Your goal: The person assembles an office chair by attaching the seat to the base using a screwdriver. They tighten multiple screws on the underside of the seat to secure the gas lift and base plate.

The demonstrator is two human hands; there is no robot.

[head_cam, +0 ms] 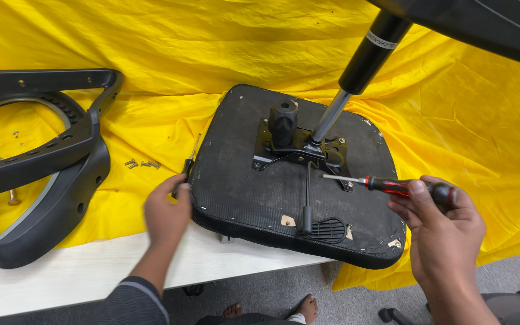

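The right hand (437,225) has its fingers closed around a red-and-black screwdriver (386,185), tip pointing to 9 o'clock at the metal plate (299,153) bolted to the upturned seat (290,180). The seat lies on yellow cloth (212,54) over the surface (79,280), its 5 o'clock corner hanging past the edge. The left hand (167,213) curls at the seat's 9 o'clock edge, fingers touching a second, black-handled screwdriver (189,165); whether they grip it I cannot tell. Loose screws (141,163) lie on the cloth just beyond, and black arm frames (37,162) further toward 9 o'clock. Risks, as I judge them: the overhanging seat could tip off if pressed near that corner, the tip could slip off a screw head, and the small screws could roll into cloth folds
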